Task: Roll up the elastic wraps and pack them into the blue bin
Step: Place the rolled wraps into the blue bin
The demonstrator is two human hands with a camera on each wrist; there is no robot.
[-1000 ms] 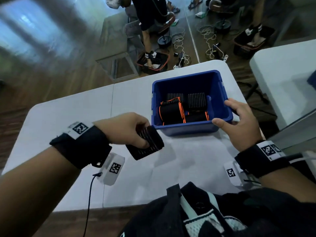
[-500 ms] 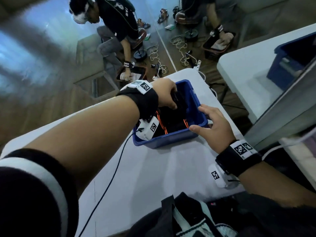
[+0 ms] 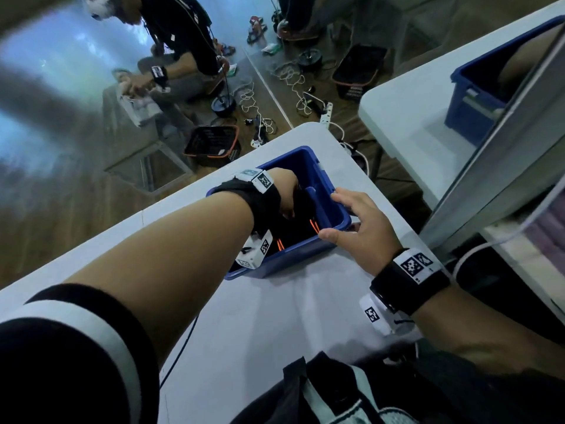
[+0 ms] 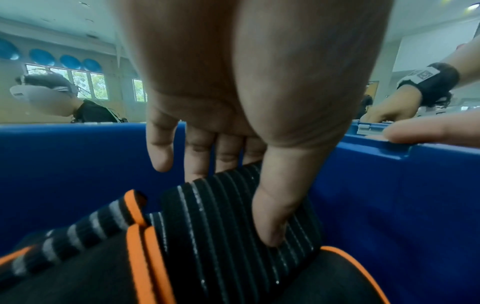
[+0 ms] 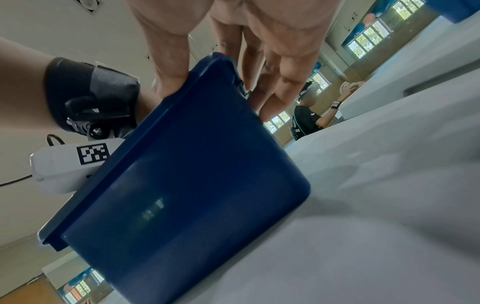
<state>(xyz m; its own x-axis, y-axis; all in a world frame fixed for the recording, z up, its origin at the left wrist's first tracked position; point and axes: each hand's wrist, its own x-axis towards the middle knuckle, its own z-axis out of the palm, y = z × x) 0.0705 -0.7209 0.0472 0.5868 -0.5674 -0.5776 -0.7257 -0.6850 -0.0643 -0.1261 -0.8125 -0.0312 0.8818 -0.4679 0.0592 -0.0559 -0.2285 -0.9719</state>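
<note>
The blue bin [image 3: 333, 206] is seen standing on the white counter [image 3: 290, 316], and several rolled elastic wraps [image 4: 109, 257], black with grey stripes and orange edging, are packed inside it. The left hand [image 3: 284, 191] is reached down into the bin, where one more rolled wrap [image 4: 228, 226] is pinched between the thumb, laid along its near side, and the fingers [image 4: 197, 156] curled over its far side. This wrap is set among the others near the bin's right wall, touching the orange-edged rolls beside and below it; whether it already rests fully on the bottom cannot be told. The little finger is held apart from the roll. The right hand [image 3: 363, 231] is placed at the bin's near right corner: its thumb is pressed against the outer front wall just under the rim, while its fingers [image 5: 275, 90] are spread loosely along the top of the right rim, fairly straight, so that the corner is braced rather than clasped. A second blue bin [image 3: 477, 93] is visible on a neighbouring counter, well apart.
</note>
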